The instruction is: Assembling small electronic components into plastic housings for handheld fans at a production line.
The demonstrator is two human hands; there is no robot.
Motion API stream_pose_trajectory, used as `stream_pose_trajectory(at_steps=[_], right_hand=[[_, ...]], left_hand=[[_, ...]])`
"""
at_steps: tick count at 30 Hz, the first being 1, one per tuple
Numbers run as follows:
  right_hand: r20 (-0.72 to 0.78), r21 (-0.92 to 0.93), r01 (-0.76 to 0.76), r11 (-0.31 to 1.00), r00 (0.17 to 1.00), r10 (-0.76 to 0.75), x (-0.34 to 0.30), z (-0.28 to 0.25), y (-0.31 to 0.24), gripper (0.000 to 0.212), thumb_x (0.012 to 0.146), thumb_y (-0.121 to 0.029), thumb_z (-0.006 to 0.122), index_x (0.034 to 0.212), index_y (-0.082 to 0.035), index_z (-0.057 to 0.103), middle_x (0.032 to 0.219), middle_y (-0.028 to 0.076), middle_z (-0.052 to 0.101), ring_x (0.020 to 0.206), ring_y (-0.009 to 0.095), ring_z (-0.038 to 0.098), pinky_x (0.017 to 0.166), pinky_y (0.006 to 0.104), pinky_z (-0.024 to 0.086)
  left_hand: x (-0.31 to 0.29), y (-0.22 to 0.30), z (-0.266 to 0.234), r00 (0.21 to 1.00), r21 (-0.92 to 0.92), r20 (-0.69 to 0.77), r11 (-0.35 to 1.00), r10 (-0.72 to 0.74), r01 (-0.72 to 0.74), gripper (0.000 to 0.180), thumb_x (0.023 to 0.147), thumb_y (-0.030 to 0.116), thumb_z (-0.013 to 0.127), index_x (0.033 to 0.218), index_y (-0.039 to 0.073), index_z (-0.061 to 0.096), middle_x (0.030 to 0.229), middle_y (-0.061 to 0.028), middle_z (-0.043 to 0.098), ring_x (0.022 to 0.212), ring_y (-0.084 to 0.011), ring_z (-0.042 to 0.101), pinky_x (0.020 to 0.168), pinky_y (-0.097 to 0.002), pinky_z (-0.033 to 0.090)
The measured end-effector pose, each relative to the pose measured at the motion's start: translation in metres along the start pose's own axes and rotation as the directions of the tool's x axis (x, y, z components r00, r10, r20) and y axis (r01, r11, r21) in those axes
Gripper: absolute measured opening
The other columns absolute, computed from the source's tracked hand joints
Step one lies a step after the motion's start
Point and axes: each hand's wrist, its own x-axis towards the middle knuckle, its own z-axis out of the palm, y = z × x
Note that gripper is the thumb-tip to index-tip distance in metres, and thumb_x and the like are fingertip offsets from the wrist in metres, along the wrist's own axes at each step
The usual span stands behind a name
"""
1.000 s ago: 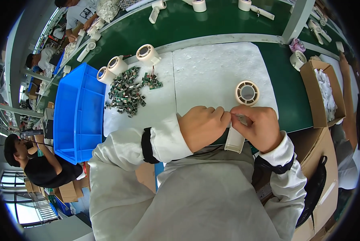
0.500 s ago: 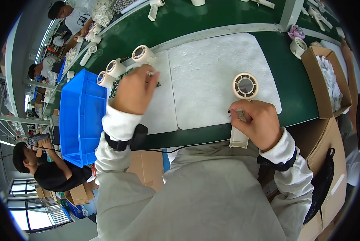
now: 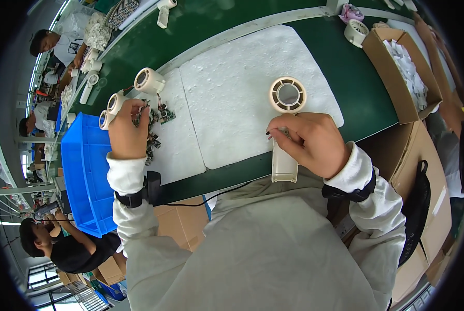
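My right hand is closed around the neck of a cream handheld fan. Its round grille head points away from me over the white foam sheet, and its open handle shell hangs toward my lap. A tiny dark bit, perhaps a wire end, shows at the right fingertips. My left hand is at the left side of the sheet, its fingers curled round a small green circuit board in a pile of such boards. Cream fan heads lie just beyond that hand; a thin wire runs from one toward the boards.
A blue plastic bin stands left of the foam sheet. On the right are a cardboard box of white pieces and a white round fan part. A black cable hangs along the table's front edge. Other people sit at the left.
My left hand has moved left and down onto the circuit boards, and its fingers have closed there. The right hand keeps its hold on the fan. The whole view has shifted and turned slightly.
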Motion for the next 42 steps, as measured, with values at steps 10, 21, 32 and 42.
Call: stream_pose_trajectory(at_steps=[10, 21, 32, 42], right_hand=[[0.007, 0.152, -0.259, 0.954, 0.965, 0.261, 0.002, -0.01, -0.013, 0.013, 0.089, -0.003, 0.071, 0.102, -0.003, 0.075, 0.05, -0.001, 0.038, 0.046, 0.006, 0.035, 0.047, 0.0268, 0.032], [-0.138, 0.14, -0.284, 0.949, 0.943, 0.303, 0.004, -0.006, -0.008, 0.014, 0.087, -0.002, 0.074, 0.101, -0.001, 0.075, 0.049, -0.003, 0.04, 0.046, 0.003, 0.035, 0.045, 0.0246, 0.028], [-0.111, 0.171, -0.329, 0.929, 0.93, 0.35, 0.004, -0.007, -0.012, 0.014, 0.087, 0.0, 0.074, 0.101, 0.001, 0.073, 0.05, -0.005, 0.037, 0.047, 0.001, 0.033, 0.046, 0.0225, 0.028], [-0.103, 0.176, -0.315, 0.933, 0.936, 0.336, 0.002, -0.008, -0.013, 0.013, 0.087, 0.0, 0.074, 0.1, 0.001, 0.073, 0.049, -0.005, 0.038, 0.048, 0.001, 0.034, 0.047, 0.0223, 0.029]], left_hand=[[-0.017, 0.127, 0.048, 0.882, -0.863, 0.378, 0.452, 0.283, 0.225, 0.031, 0.098, 0.0, 0.064, 0.129, -0.003, 0.064, 0.11, -0.0118, 0.072, 0.101, -0.0155, 0.069, 0.091, -0.0289, 0.055], [-0.025, 0.135, 0.073, 0.873, -0.897, 0.441, 0.089, 0.209, 0.432, 0.031, 0.101, 0.001, 0.061, 0.131, -0.005, 0.063, 0.118, -0.0136, 0.071, 0.106, -0.0165, 0.069, 0.096, -0.0286, 0.056], [-0.03, 0.138, 0.071, 0.91, -0.924, 0.372, 0.166, 0.184, 0.345, 0.028, 0.097, -0.004, 0.063, 0.126, -0.006, 0.066, 0.123, -0.017, 0.07, 0.108, -0.0184, 0.068, 0.095, -0.0314, 0.056], [-0.032, 0.135, 0.073, 0.922, -0.941, 0.313, 0.205, 0.228, 0.269, 0.026, 0.098, -0.002, 0.063, 0.124, -0.004, 0.068, 0.119, -0.0138, 0.071, 0.107, -0.0166, 0.068, 0.095, -0.0275, 0.055]])
